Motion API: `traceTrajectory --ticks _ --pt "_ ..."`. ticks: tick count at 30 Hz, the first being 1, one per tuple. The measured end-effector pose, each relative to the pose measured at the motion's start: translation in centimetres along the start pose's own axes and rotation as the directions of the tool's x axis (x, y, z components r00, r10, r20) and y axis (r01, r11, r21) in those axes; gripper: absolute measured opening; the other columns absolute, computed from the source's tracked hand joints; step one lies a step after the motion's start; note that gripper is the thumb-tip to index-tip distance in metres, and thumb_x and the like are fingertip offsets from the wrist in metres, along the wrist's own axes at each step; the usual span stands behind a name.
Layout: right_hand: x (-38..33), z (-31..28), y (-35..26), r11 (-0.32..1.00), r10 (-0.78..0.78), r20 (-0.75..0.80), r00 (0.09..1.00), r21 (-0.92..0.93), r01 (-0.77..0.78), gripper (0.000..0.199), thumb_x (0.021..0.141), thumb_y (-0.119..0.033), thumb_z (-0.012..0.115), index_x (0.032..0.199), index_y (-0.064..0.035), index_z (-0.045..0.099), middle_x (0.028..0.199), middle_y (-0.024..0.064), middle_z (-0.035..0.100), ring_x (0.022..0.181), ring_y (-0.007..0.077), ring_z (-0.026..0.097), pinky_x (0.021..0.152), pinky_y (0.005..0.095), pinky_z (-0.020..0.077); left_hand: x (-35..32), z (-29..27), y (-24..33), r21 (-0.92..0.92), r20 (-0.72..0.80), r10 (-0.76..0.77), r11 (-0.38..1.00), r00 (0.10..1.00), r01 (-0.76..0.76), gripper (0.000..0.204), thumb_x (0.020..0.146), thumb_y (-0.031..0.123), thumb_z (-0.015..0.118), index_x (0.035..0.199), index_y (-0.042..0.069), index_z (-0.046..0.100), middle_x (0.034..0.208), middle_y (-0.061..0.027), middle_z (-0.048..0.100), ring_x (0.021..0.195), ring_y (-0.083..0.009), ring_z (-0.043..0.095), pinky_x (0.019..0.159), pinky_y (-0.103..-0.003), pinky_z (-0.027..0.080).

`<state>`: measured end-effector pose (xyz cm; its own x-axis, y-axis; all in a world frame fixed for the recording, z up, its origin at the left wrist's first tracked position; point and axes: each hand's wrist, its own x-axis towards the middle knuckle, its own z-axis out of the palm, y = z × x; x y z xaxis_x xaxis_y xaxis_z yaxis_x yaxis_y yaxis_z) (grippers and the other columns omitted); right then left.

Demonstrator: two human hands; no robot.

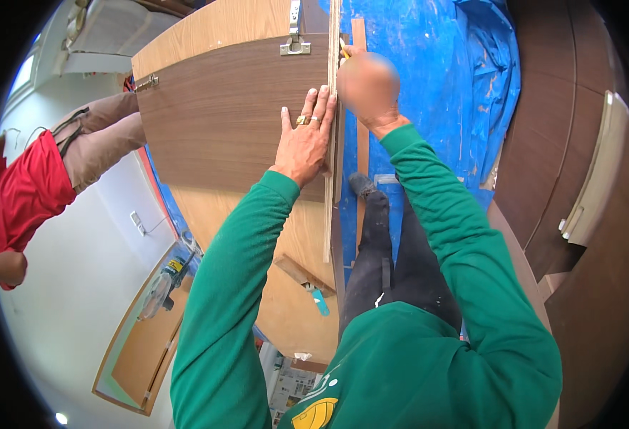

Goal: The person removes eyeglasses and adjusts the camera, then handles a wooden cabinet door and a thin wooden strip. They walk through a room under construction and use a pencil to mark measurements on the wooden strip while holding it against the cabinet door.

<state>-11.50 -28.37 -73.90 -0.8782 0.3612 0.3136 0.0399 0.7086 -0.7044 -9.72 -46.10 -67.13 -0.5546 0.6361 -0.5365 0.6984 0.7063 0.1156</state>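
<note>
A brown wood-grain cabinet door panel (221, 121) lies on the light wooden worktop (257, 300). A long, narrow plywood strip (328, 229) runs along its right-hand edge. My left hand (307, 136), with rings on it, lies flat on the panel with fingers stretched, fingertips against the strip. Across the strip, my right hand (369, 84) is closed round a thin yellow pencil (344, 50), its tip close to the strip's far part. Blur covers most of the right hand. One metal hinge (295, 47) sits near the panel's far edge, another hinge (147, 83) at its left corner.
A flat tool with a teal end (307, 284) lies on the worktop. Blue sheeting (429, 93) covers the floor at right. Brown panels (550, 143) stand beyond it. At left are a person in red (36, 193) and a power tool (168, 279) on a board.
</note>
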Motion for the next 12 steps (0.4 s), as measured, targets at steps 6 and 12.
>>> traceTrajectory --ticks 6,12 --pt "1.6 -0.3 0.7 1.0 0.001 -0.019 1.0 -0.023 -0.001 0.024 0.088 -0.018 0.07 0.11 -0.0085 0.068 0.082 0.014 0.073 0.078 0.0335 0.071 0.077 0.0469 0.055 0.7 -0.9 0.3 0.004 -0.023 0.01 1.0 1.0 -0.01 0.156 0.047 0.035 0.101 0.167 0.005 0.005 0.175 -0.0124 0.01 0.161 -0.0322 0.01 0.12 -0.071 0.028" --pt "0.7 -1.8 0.8 0.998 -0.045 0.003 0.999 -0.052 0.046 0.02 0.089 -0.02 0.07 0.106 -0.0099 0.069 0.079 0.0112 0.073 0.076 0.0337 0.071 0.075 0.0459 0.0555 1.6 -1.7 0.5 0.0 -0.017 0.021 1.0 1.0 -0.021 0.154 0.049 0.035 0.101 0.167 0.006 0.005 0.175 -0.013 0.009 0.162 -0.0326 0.01 0.12 -0.071 0.028"
